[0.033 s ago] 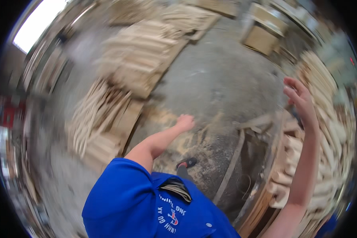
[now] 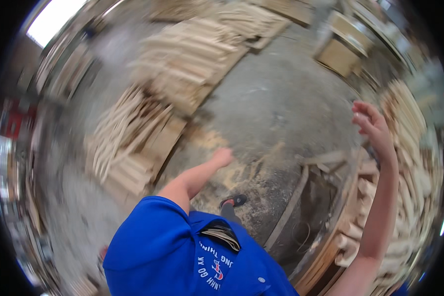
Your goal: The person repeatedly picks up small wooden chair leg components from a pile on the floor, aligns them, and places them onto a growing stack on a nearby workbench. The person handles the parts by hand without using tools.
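Observation:
My left hand [image 2: 223, 157] hangs out in front of my body, over a concrete floor [image 2: 276, 103] strewn with sawdust [image 2: 209, 138]. Its fingers look curled in, with nothing showing from them. On the other side my right hand [image 2: 372, 126] is raised, fingers loosely bent and apart, with nothing in it. It is nearest to a large stack of pale turned or shaped wooden pieces [image 2: 404, 116]; in this view it overlaps the stack's edge, and whether it touches cannot be told.
Piles of wooden sticks [image 2: 126, 133] and slats [image 2: 192, 54] lie on boards at the left and ahead. A cardboard box [image 2: 340, 52] stands far right. Beside my right arm is a low wooden frame [image 2: 291, 207]. My shoe [image 2: 236, 200] shows below.
The surroundings have shifted slightly right and down in the view. My left hand sits a little further left and lower, its fingers more curled. My right hand has barely moved.

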Demonstrator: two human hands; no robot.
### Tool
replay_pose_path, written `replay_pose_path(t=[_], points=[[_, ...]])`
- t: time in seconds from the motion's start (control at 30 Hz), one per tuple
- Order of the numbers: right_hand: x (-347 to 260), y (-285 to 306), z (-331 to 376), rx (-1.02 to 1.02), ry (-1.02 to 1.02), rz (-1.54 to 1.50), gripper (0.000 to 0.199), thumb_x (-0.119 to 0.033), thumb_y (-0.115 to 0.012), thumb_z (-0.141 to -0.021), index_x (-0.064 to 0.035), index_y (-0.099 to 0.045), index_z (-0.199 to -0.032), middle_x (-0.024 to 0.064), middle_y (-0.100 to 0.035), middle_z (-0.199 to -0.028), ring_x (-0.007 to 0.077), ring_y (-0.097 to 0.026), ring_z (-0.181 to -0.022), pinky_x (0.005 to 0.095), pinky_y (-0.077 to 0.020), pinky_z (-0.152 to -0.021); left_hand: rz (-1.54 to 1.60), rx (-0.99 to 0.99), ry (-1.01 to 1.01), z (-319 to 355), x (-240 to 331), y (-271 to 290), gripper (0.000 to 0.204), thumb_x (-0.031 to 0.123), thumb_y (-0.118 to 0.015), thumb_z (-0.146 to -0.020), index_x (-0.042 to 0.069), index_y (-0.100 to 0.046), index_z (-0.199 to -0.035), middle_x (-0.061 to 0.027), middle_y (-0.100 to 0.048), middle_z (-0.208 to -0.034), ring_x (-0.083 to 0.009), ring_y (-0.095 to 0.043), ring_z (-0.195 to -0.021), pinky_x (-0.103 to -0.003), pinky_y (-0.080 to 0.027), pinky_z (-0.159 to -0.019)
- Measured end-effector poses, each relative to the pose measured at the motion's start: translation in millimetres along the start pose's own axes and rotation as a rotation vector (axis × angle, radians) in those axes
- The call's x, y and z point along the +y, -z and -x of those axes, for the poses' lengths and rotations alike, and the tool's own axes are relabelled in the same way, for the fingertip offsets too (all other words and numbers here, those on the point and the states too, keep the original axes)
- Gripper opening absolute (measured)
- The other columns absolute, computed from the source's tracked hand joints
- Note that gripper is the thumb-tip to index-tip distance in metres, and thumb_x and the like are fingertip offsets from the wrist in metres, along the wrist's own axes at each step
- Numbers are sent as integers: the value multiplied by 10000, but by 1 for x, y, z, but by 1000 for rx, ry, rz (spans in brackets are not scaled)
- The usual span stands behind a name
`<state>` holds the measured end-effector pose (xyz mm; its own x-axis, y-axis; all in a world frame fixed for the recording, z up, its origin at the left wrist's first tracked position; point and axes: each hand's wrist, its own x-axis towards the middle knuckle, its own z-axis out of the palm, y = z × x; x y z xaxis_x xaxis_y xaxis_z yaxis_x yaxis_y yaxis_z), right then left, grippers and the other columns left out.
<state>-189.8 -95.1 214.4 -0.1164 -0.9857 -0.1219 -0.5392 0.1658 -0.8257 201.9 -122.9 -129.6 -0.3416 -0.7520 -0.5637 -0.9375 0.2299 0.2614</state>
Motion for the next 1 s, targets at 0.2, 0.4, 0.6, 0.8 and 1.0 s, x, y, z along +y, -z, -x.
replay_pose_path(t=[0.2,0.4,0.6,0.8,1.0], points=[[-28,-242,-94,-486,-92,35,434,-320,-555,-864,-46,-516,-1198,28,-588,-1061,112,-571,-905,253,-436,-718,229,-137,845,210,-268,-103,322,192,-538,-762,89,-646,-1048,-168,-626,-1052,-324,-585,-1004,-405,-471,-831],[-13,-545,-83,-773,-350,-159,440,-367,-543,-873,-55,-528,-1184,49,-604,-1042,140,-582,-838,277,-453,-698,648,24,749,264,-365,-171,210,187,-511,-742,86,-644,-868,-145,-649,-926,-300,-609,-906,-408,-470,-775],[48,-711,-25,-889,-267,211,386,-314,-577,-847,-8,-583,-1082,98,-629,-899,173,-603,-731,316,-475,-662,1064,283,776,227,-421,-199,190,220,-549,-759,62,-603,-850,-123,-639,-839,-283,-610,-821,-373,-467,-730],[26,-779,20,-1187,-215,462,379,-314,-595,-826,0,-605,-1037,118,-630,-861,191,-604,-684,322,-474,-661,1274,579,914,250,-460,-265,171,195,-564,-782,41,-582,-855,-137,-630,-823,-287,-605,-800,-362,-463,-717],[40,-828,-6,-1194,-77,647,373,-300,-575,-841,1,-587,-1061,118,-628,-888,188,-631,-728,320,-483,-676,1379,493,1011,256,-442,-306,192,213,-556,-792,40,-580,-873,-155,-630,-857,-313,-604,-841,-378,-463,-739]])
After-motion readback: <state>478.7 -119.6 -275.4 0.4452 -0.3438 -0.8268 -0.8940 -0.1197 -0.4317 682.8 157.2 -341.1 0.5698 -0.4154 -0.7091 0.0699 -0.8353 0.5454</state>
